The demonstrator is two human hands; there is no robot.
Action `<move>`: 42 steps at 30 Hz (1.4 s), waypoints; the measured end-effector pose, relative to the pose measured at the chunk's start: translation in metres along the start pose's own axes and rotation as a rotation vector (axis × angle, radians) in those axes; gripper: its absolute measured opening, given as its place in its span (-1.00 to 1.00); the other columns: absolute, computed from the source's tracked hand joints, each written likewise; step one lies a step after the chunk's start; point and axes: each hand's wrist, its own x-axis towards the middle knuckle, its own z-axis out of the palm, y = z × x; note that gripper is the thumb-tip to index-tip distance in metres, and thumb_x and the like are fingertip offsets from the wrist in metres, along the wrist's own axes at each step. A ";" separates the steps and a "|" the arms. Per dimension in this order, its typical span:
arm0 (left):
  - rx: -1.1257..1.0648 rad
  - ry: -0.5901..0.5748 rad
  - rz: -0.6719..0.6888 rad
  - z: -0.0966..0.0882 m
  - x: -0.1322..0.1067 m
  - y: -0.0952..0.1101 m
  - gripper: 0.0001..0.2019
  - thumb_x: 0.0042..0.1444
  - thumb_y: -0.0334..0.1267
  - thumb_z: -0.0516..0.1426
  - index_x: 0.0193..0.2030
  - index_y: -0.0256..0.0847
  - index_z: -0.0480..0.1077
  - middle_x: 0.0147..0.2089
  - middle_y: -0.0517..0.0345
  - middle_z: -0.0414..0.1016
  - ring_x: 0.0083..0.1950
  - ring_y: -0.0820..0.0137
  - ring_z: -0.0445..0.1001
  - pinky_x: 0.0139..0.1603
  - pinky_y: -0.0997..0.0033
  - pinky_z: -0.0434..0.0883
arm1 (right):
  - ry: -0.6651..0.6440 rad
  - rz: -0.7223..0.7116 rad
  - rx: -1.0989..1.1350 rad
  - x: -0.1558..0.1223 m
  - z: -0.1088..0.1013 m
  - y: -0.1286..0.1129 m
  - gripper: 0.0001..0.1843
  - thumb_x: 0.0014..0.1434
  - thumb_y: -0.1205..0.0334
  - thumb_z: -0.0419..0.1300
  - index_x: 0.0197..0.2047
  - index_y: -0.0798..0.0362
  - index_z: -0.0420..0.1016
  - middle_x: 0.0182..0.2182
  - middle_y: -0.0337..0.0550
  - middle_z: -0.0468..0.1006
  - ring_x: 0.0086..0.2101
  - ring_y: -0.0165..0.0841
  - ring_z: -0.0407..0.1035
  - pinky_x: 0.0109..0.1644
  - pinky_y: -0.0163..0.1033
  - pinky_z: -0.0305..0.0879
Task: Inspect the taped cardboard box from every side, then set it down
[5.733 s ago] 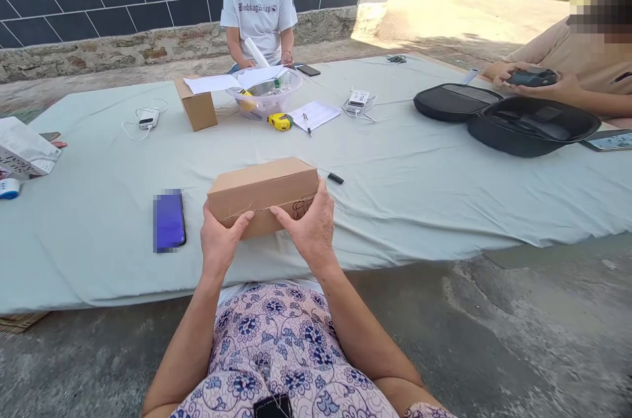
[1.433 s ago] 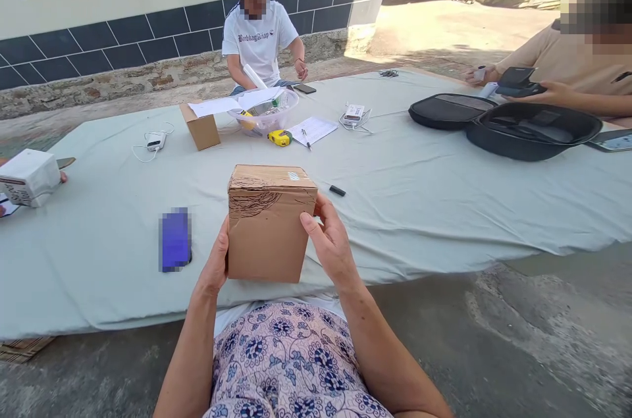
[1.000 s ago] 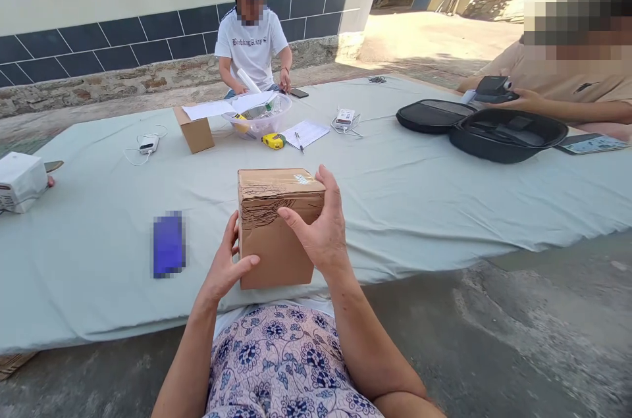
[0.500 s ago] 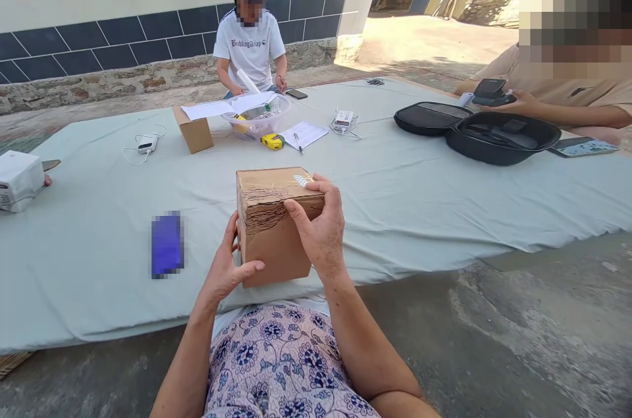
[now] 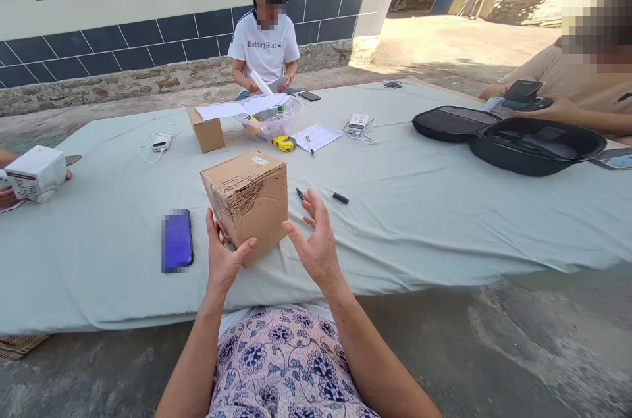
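A taped brown cardboard box (image 5: pixel 248 202) stands tilted, one corner turned toward me, above the near part of the pale green mat (image 5: pixel 434 207). My left hand (image 5: pixel 223 260) grips its lower left corner, thumb across the front face. My right hand (image 5: pixel 316 243) hovers just right of the box with its fingers spread, off the cardboard. A small white sticker shows on the box's top face.
A blue phone (image 5: pixel 176 240) lies left of the box; a black marker (image 5: pixel 340 197) and its cap lie to the right. Farther off sit a small open carton (image 5: pixel 207 131), a clear bowl (image 5: pixel 269 118), a yellow tape measure (image 5: pixel 285 143), papers and a black case (image 5: pixel 533 141). Other people sit around the mat.
My right hand has let go of the box's top edge and opened beside it. The box has turned and tilted to the left in my left hand.
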 end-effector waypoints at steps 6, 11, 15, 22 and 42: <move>-0.114 -0.127 -0.013 -0.005 0.002 -0.005 0.11 -0.05 0.12 0.42 0.56 0.05 -0.05 0.47 -0.12 0.26 0.50 -0.03 0.22 0.36 0.03 0.35 | -0.037 0.013 -0.048 0.003 -0.004 0.006 -0.19 0.25 -0.18 0.27 0.44 -0.06 0.19 0.39 0.17 0.32 0.27 -0.02 0.36 0.31 0.22 0.34; -0.248 -0.301 -0.053 -0.003 -0.001 -0.002 -0.19 0.13 0.22 0.27 0.44 -0.08 0.24 0.40 -0.09 0.41 0.40 -0.03 0.37 0.32 0.05 0.41 | -0.092 0.098 0.026 0.007 -0.014 0.008 -0.22 0.26 -0.20 0.24 0.44 -0.08 0.21 0.36 0.13 0.38 0.22 -0.05 0.41 0.21 0.14 0.43; -0.232 -0.286 -0.064 -0.004 -0.002 0.000 -0.15 0.13 0.17 0.29 0.48 -0.07 0.17 0.40 -0.08 0.41 0.41 0.00 0.37 0.33 0.06 0.41 | -0.177 0.094 0.077 0.012 -0.017 0.017 -0.30 0.34 -0.23 0.12 0.41 -0.06 0.29 0.25 0.07 0.52 0.20 -0.11 0.44 0.13 0.02 0.48; -0.313 -0.072 -0.017 -0.005 0.009 -0.018 -0.17 0.03 0.26 0.30 0.37 -0.07 0.28 0.37 -0.06 0.43 0.38 -0.01 0.39 0.30 0.05 0.44 | -0.016 0.266 -0.323 0.042 -0.032 0.070 -0.43 0.35 -0.08 0.00 0.14 0.15 0.55 0.09 0.21 0.62 0.05 -0.03 0.51 0.11 0.11 0.44; -0.250 -0.194 -0.011 0.000 0.007 -0.018 -0.06 0.07 0.24 0.29 0.51 -0.04 0.10 0.40 -0.12 0.39 0.38 -0.02 0.38 0.34 0.01 0.36 | 0.160 0.237 -0.354 0.046 -0.023 0.074 -0.59 0.28 0.15 -0.03 -0.01 0.09 0.56 -0.44 -0.21 0.39 -0.35 -0.24 0.35 -0.23 -0.16 0.33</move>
